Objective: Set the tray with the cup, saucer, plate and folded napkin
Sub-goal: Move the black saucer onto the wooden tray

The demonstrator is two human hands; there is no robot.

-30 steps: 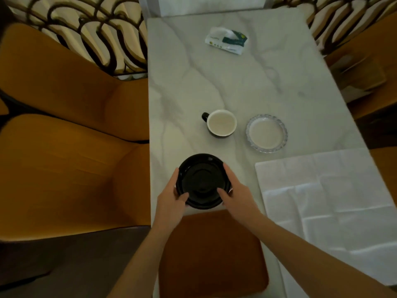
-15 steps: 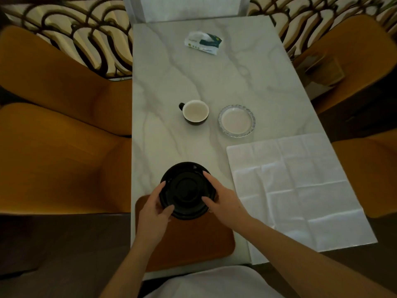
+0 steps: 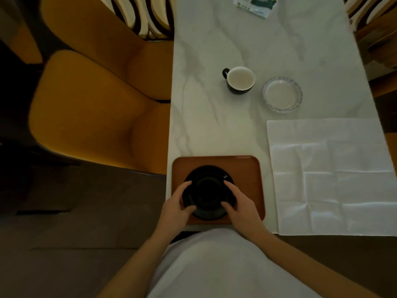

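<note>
A round black plate is over the brown tray at the table's near edge. My left hand grips its left rim and my right hand grips its right rim, thumbs on top. Whether the plate rests on the tray I cannot tell. Farther back stands a black cup with a white inside, handle to the left. A clear glass saucer sits to its right. A large white napkin lies unfolded and flat to the right of the tray.
The white marble table has a tissue packet at its far end. Orange chairs stand along the left side, and another chair at the right. My light shirt fills the bottom of the view.
Both hands have carried the black plate from the bare table toward me, over the brown tray. The camera has tilted down; cup, saucer and napkin have stayed put.
</note>
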